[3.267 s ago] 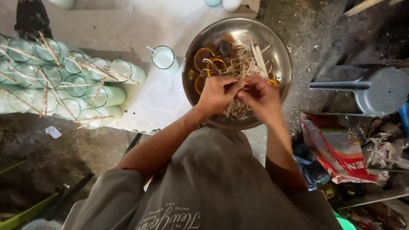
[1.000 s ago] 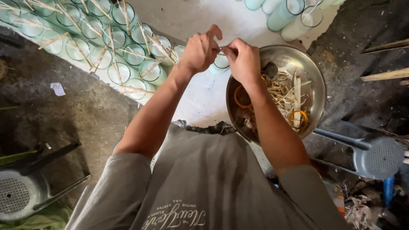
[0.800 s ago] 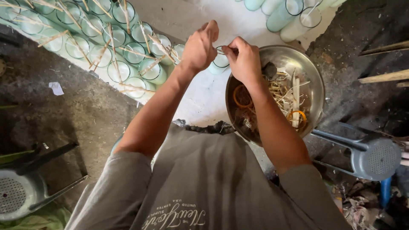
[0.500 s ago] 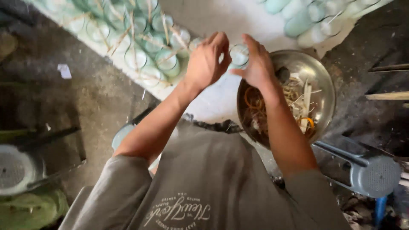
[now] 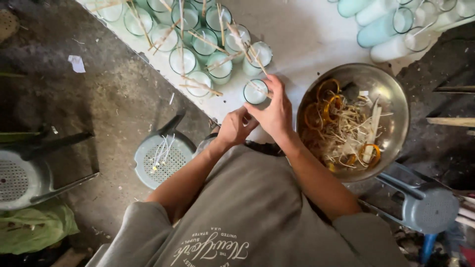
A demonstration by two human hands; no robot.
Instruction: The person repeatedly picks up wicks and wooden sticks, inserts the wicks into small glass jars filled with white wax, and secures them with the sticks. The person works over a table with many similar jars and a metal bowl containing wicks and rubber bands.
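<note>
- Standing behind the person, looking down: left hand (image 5: pixel 236 129) half curled beside the right, fingers bent; whether it pinches anything cannot be told from here.
- Right hand (image 5: pixel 273 110) fingers narrowed over the rim of a small glass (image 5: pixel 256 92) filled with pale wax, apparently setting a thin stick (image 5: pixel 258 88) across its mouth. The glass stands on the white sheet (image 5: pixel 307 39), at the near end of the cluster of filled glasses (image 5: pixel 198 39).
- Risk: the stick could slip off the rim if released off-centre; it looks light and only rests there.
- Risk: a wrist drifting left might knock sticks already lying across the neighbouring glasses, which stand touching one another.
- Risk: the glass sits near the sheet's edge, so a nudge toward the body could tip it onto the floor.
- Far left: grey plastic stools (image 5: pixel 163 155) on a dark, dirty concrete floor (image 5: pixel 99 99), a paper scrap (image 5: pixel 76 63), something green (image 5: pixel 34 227) bundled low.
- Right: metal bowl (image 5: pixel 391 104) holding loose sticks, orange rings and scraps, just beside the right forearm; more pale glasses (image 5: pixel 391 24) lying above it; another stool (image 5: pixel 425 207) below.
</note>
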